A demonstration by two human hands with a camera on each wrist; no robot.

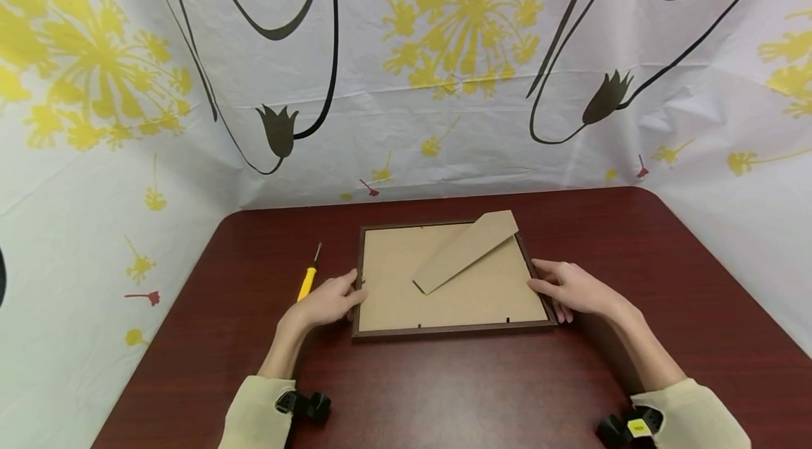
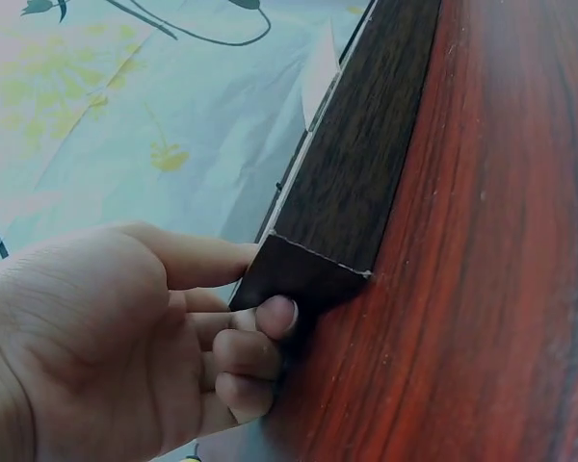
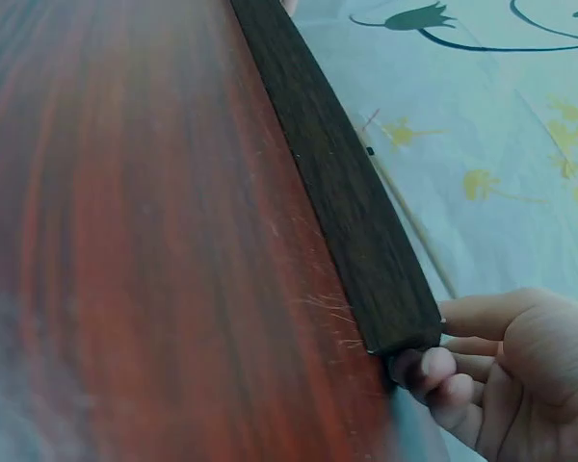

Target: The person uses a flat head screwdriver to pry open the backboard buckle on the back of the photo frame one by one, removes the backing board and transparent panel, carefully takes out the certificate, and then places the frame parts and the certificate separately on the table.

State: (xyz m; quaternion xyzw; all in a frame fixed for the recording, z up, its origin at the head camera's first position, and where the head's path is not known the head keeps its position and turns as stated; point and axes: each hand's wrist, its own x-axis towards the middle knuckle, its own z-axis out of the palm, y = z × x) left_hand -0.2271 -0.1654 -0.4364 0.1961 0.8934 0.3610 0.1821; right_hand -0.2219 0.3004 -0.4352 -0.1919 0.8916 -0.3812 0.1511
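Note:
A dark wooden picture frame lies face down on the red-brown table, its tan backing board up and a cardboard easel stand lying slanted across it. My left hand grips the frame's left side near the front corner, thumb on top and fingers curled against the edge. My right hand grips the right side near the other front corner in the same way. The frame's front rail runs away from each wrist camera.
A small yellow-handled screwdriver lies on the table just left of my left hand. A white cloth printed with yellow and black flowers walls in the table at the back and both sides. Bare table lies in front of the frame.

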